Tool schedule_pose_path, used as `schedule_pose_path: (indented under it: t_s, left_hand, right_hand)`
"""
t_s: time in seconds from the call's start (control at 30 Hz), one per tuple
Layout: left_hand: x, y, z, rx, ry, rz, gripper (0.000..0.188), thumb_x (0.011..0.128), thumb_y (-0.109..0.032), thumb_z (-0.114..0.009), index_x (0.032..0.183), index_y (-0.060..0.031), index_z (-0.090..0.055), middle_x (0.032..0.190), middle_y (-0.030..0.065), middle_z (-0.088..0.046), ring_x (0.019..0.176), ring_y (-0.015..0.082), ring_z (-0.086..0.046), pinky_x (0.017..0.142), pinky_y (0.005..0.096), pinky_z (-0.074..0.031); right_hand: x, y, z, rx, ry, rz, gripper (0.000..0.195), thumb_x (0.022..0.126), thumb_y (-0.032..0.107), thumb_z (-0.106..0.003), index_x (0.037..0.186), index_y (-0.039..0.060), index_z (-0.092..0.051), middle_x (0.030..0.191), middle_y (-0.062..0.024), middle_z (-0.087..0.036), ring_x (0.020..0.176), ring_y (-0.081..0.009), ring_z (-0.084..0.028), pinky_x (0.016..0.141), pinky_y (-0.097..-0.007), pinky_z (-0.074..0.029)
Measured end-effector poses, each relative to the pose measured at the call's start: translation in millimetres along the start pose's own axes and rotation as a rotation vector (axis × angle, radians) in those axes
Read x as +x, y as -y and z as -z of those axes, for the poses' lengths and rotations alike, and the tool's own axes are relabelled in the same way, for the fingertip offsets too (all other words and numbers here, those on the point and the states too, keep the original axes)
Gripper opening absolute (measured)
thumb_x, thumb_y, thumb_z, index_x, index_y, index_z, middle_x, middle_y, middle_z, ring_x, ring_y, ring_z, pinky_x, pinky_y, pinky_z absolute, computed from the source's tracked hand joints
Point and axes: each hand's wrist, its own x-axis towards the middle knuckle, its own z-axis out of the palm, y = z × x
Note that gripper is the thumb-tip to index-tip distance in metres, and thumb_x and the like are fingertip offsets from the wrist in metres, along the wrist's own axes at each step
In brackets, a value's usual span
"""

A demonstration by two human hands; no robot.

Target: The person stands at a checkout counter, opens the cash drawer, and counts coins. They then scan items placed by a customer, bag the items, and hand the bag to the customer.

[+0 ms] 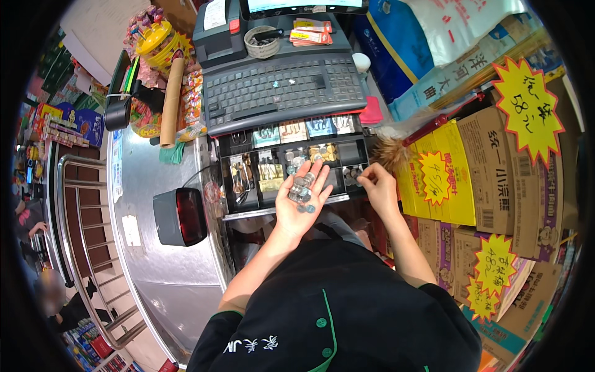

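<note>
My left hand (302,200) is palm up over the front of an open cash drawer (260,213), with many silver-coloured coins (301,188) lying loose on the palm and fingers. My right hand (379,183) is at the drawer's right edge, thumb and fingertips pinched together beside the compartment of small coins (352,174); whether a coin is between them I cannot tell. Gold-coloured coins (324,152) and more silver coins (293,156) lie in compartments behind my left hand. Banknotes (271,176) lie in a compartment to its left, others (293,131) along the back row.
Above the drawer sits a black keyboard (283,88), with a receipt printer (216,35) behind. A barcode scanner (179,217) stands on the metal counter (172,297) at left. Cardboard boxes (488,172) and a feather duster (395,149) are at right. A person (69,307) is beyond the railing.
</note>
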Motion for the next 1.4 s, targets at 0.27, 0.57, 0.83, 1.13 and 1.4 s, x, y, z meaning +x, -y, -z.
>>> schedule_pose_path:
  t_s: [0.27,0.57,0.83,1.13,1.4]
  left_hand:
    - [5,5,2,0.032,0.009,-0.040,0.044,0.093,-0.029,-0.038,0.127,-0.0009,-0.044,0.140,0.0159,-0.039,0.135,0.0306,-0.028,0.107,0.0440,-0.028]
    - [0,6,-2,0.282,-0.049,-0.103,0.043,0.095,-0.033,-0.031,0.124,-0.0063,-0.047,0.138,0.0135,-0.042,0.131,0.0297,-0.035,0.103,0.0455,-0.033]
    - [0,8,1,0.167,-0.096,-0.094,0.040,0.093,-0.030,-0.038,0.120,-0.0020,-0.048,0.133,0.0170,-0.046,0.128,0.0327,-0.039,0.101,0.0466,-0.035]
    - [7,5,7,0.035,0.013,0.010,0.044,0.092,-0.027,-0.038,0.131,-0.0067,-0.043,0.142,0.0125,-0.036,0.134,0.0296,-0.029,0.103,0.0492,-0.033]
    - [4,15,-3,0.092,-0.024,0.000,0.046,0.093,-0.026,-0.036,0.131,-0.0015,-0.040,0.141,0.0159,-0.037,0.131,0.0319,-0.032,0.107,0.0432,-0.028]
  right_hand:
    - [-44,56,-34,0.115,0.329,0.262,0.018,0.075,0.015,-0.071,0.085,0.0051,-0.060,0.077,-0.0081,-0.054,0.068,-0.0223,-0.058,0.061,-0.0322,-0.046]
    - [-53,68,-54,0.035,0.319,0.354,0.020,0.072,0.010,-0.069,0.083,0.0000,-0.055,0.084,-0.0138,-0.056,0.076,-0.0297,-0.058,0.066,-0.0374,-0.047]
    - [-50,62,-39,0.102,0.328,0.494,0.011,0.075,0.007,-0.065,0.083,0.0009,-0.058,0.080,-0.0122,-0.057,0.066,-0.0284,-0.058,0.060,-0.0349,-0.047]
    - [-7,5,-4,-0.393,-0.106,0.427,0.016,0.074,0.013,-0.069,0.085,0.0025,-0.062,0.082,-0.0111,-0.059,0.075,-0.0307,-0.059,0.065,-0.0361,-0.047]
    - [-36,61,-41,-0.024,0.175,0.442,0.015,0.072,0.010,-0.068,0.084,0.0059,-0.059,0.080,-0.0087,-0.057,0.075,-0.0254,-0.060,0.063,-0.0344,-0.048]
